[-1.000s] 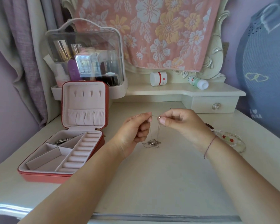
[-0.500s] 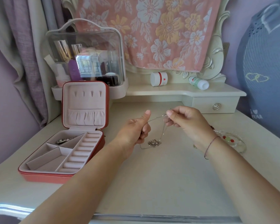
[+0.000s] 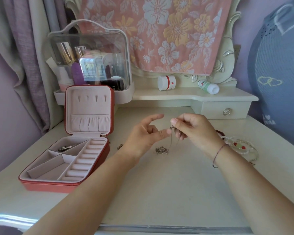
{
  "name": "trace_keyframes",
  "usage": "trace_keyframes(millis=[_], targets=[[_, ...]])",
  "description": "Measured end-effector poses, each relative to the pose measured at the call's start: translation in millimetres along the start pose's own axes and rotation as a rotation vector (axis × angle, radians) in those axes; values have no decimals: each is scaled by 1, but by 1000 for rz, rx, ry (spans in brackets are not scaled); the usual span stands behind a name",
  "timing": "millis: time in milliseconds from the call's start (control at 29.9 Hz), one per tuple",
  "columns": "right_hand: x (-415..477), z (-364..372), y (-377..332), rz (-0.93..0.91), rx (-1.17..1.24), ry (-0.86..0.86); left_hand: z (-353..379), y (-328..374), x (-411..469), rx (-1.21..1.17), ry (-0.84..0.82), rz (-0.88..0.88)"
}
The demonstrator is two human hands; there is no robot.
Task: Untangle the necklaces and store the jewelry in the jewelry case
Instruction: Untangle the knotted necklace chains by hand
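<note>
Fingers [image 3: 176,122] of the right hand [image 3: 196,131] are curled and pinch the necklace [image 3: 171,139] at its top end, by what looks like the clasp, well to the right of the jewelry case [image 3: 46,184]. The left hand [image 3: 142,138] lies between the case and that pinch, fingers loosely spread and holding nothing. Its thumb tip is just beside the clasp; whether it touches I cannot tell.

The chain is likely to weigh almost nothing and hang limp, with no stiffness to steer by. It is fine enough to slip between fingertips and to kink or snap under a hard tug. The best hold is probably a fingertip pinch at the clasp and another close to the knot, teasing strands apart rather than pulling the ends.

It is a thin silver chain, its strands dropping from the pinch to a small silver pendant [image 3: 162,150] bunched with slack chain on the dressing table [image 3: 159,192]. Another silver piece [image 3: 67,147] lies in the case's rear left compartment.
</note>
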State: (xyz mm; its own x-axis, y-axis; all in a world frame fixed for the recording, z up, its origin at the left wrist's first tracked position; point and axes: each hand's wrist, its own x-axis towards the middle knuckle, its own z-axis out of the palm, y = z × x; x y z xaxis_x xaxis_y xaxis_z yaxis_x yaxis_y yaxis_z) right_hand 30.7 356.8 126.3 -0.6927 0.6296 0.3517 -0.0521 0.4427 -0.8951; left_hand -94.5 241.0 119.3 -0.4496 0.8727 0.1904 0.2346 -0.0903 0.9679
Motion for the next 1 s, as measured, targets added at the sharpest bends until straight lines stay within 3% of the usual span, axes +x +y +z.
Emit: trace_keyframes(millis=[234, 1003], targets=[[-2, 0, -2, -4, 0, -24, 2, -2, -2, 56, 63, 70], [-2, -1, -2, -4, -60, -20, 1, -2, 0, 17, 47, 13]])
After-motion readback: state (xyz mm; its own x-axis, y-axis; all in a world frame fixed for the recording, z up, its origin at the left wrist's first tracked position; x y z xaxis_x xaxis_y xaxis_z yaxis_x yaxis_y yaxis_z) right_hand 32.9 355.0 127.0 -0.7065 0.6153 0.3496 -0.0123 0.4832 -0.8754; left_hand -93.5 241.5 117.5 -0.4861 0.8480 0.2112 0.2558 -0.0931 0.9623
